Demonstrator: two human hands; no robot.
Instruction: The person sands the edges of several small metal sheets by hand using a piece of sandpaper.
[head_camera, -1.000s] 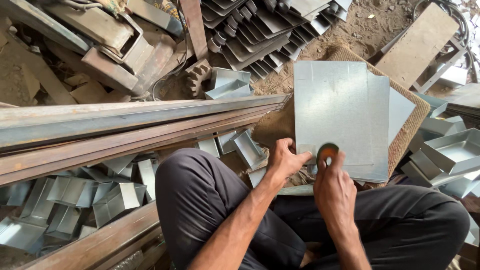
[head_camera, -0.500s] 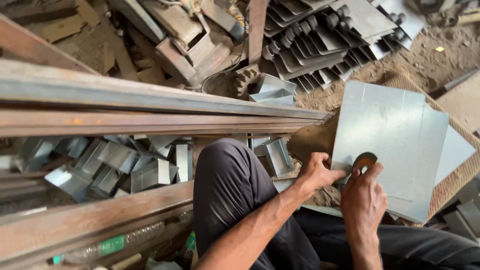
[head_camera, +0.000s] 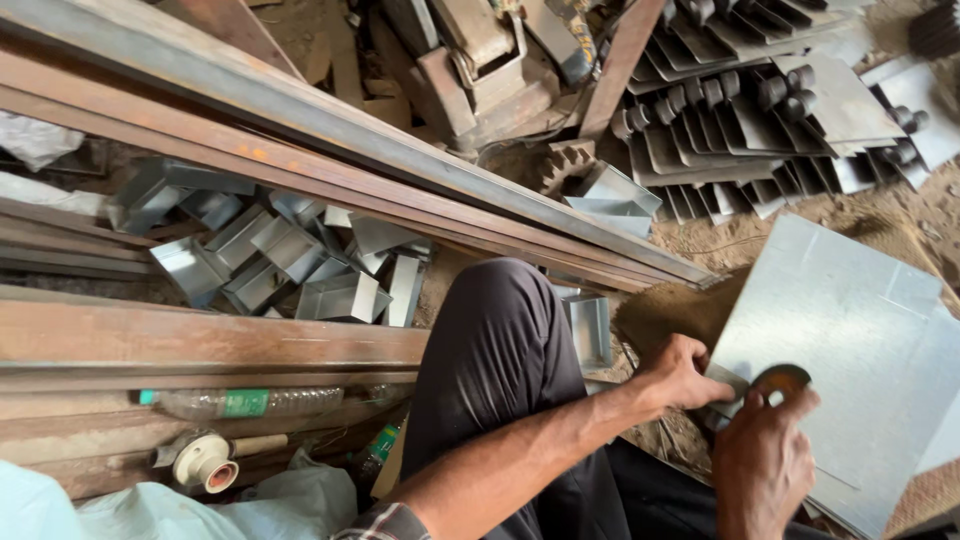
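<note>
My left hand (head_camera: 680, 375) presses the grey metal sheet (head_camera: 850, 350) flat so it does not slide. My right hand (head_camera: 765, 455) grips a small round brown tool (head_camera: 782, 380) on its edge.

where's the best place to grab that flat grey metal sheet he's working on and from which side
Probably the metal sheet is best pinched at its near left edge, where the left hand already rests. It lies flat on the ground, so only the edges offer a grip. The right hand and a round brown disc occupy the lower part.
</note>
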